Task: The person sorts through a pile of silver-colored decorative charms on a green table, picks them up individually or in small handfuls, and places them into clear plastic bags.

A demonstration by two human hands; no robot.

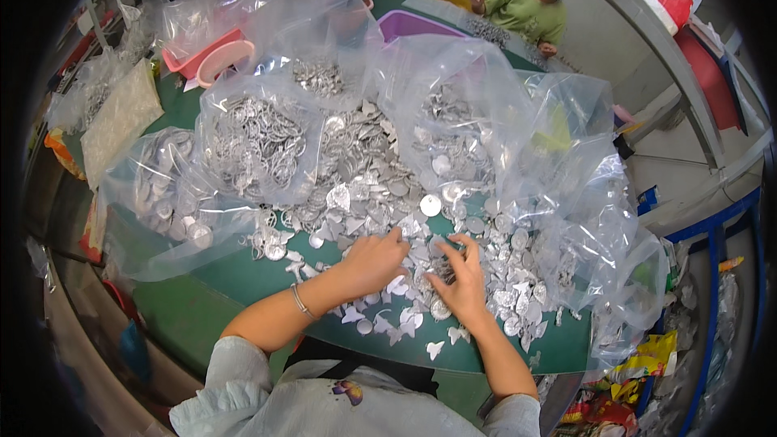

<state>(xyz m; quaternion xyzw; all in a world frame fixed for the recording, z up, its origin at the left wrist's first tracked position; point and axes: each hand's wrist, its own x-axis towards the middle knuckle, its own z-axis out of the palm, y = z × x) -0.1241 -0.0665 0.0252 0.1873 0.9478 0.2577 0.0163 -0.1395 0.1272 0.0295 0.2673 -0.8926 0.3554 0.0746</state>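
A large heap of silver-grey metal charms (376,158) spreads over the green table, with discs, leaf shapes and winged pieces in it. My left hand (375,263) is closed at the near side of the heap, its fingers curled downward; whatever is in them is hidden. Just to its right, my right hand (463,282) is open over the loose pieces, thumb and fingers spread apart. Small metal pieces lie between the two hands. A bright round disc (430,205) rests on the heap beyond them. A small winged charm (435,350) lies nearer to me.
Clear plastic bags of metal parts stand around the heap, one at left (259,146) and one at right (453,129). Behind are a pink tray (202,55) and a purple bin (417,24). Across the table sits a person in green (526,12). A blue metal frame (716,275) stands at right.
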